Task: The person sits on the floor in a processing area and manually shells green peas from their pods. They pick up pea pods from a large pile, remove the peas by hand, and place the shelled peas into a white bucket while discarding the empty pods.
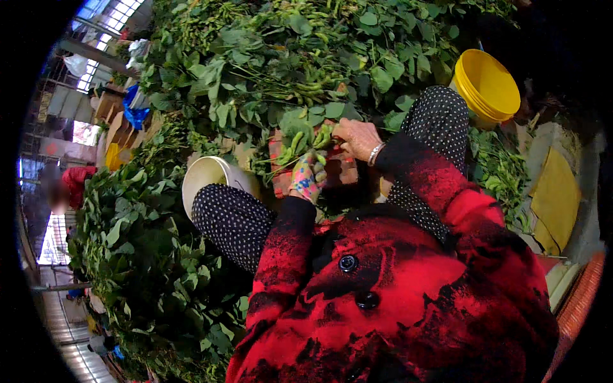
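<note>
My left hand, in a glove printed with coloured spots, grips the stems of a leafy soybean stalk. Plump green pods hang from the stalk beside the glove. My bare right hand, with a bracelet at its wrist, pinches at pods on the stalk's right side; its fingertips are partly hidden. Below both hands lies a red-and-brown checked surface, whose kind I cannot tell. A white bucket stands by my left knee, partly covered by it.
A big heap of cut soybean plants lies ahead, and more plants are piled at the left. Beyond my right knee a yellow bucket leans tilted. Flat yellow sheeting lies at the right. Another person in a red sleeve is at far left.
</note>
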Tool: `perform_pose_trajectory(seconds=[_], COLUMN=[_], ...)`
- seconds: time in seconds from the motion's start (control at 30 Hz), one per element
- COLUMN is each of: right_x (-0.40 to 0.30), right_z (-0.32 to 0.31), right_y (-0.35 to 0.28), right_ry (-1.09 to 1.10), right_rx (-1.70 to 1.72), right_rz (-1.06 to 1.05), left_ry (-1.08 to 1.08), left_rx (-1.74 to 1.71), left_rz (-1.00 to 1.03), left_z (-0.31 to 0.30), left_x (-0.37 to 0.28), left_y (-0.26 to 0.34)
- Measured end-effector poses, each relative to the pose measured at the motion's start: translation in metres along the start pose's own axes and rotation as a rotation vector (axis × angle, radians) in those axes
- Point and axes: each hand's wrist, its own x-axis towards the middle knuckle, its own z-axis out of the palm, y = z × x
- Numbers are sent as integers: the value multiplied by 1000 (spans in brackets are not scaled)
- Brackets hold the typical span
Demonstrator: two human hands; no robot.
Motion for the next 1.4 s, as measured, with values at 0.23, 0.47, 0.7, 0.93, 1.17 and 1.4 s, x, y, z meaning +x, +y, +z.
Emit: perform_pose_trajectory(seconds=[0.23,0.47,0.7,0.93,1.17,1.4], right_x=[-37,-64,-48,-47,-47,-46], right_z=[-9,14,16,6,-1,13], right_y=[-1,-37,-47,-49,-50,-47], right_ry=[251,-44,-403,-444,-503,-423], right_rx=[398,805,1301,1578,1511,1455], right_rz=[327,408,708,869,890,892], left_ry=[77,-58,-156,-87,64,201], left_rx=[42,-77,-47,303,4,-22], left_rz=[-31,-5,-20,197,26,-64], left_z=[-12,-28,-29,-32,-12,-7], left_x=[21,22,8,8,7,14], left_y=[-13,-27,-26,-30,-29,-31])
